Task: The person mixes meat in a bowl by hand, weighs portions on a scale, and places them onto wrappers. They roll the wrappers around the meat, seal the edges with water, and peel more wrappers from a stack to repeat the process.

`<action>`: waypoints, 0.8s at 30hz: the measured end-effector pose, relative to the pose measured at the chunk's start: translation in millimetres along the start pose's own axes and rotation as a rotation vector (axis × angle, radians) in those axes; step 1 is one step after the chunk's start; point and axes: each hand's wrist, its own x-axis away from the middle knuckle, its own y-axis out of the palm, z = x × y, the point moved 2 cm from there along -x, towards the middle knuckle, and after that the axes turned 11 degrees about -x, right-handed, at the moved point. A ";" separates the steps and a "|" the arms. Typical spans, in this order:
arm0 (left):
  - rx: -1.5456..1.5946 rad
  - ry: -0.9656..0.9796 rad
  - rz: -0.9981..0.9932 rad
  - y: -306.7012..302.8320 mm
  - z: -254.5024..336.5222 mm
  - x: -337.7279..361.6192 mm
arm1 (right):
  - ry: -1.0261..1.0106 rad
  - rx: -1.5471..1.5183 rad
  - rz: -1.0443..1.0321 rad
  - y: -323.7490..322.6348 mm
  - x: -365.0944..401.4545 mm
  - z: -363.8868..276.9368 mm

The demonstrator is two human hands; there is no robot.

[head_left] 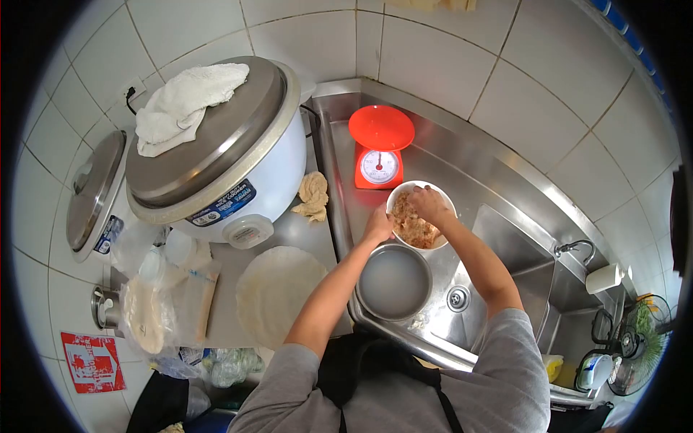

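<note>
A white bowl (439, 244) holds a pinkish-brown mixture like minced meat (413, 225). It rests on the steel sink unit, directly in front of the orange scale. My left hand (378, 225) grips the bowl's left rim, the thumb side towards me. Inside the bowl, my right hand (430, 205) is closed, its fingers curled into the mince; the fingertips are partly hidden. Nearer to me, just below the bowl, sits a round metal pot (394, 281) of cloudy liquid. The orange kitchen scale (380, 148) has an empty-looking pan and a round dial.
A large rice cooker (278, 159) with a white towel (189, 101) on its lid stands at left, a second cooker (94, 195) behind it. Nearby lie a crumpled beige cloth (312, 197), a pale round sheet (280, 292) and plastic bags. At right are a sink basin, faucet (575, 249) and fan (639, 343).
</note>
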 end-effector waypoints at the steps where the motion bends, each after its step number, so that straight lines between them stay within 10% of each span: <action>1: -0.052 -0.018 -0.002 -0.1 0.3 -0.7 | 0.012 -0.049 0.040 1.0 2.1 2.6; 11: -0.111 -0.047 -0.006 -2.8 7.2 -2.0 | 0.406 -0.959 0.052 -41.8 19.6 41.3; 14: -0.041 -0.035 -0.007 0.6 -5.0 -7.0 | 0.210 -1.416 0.018 -63.8 25.4 42.6; 21: -0.413 0.171 0.042 -41.6 -2.0 38.0 | -0.015 -1.354 0.084 -138.2 -43.6 23.7; 24: -0.104 0.169 -0.060 -75.6 13.1 96.1 | 0.066 -0.866 0.110 -137.3 -102.9 21.2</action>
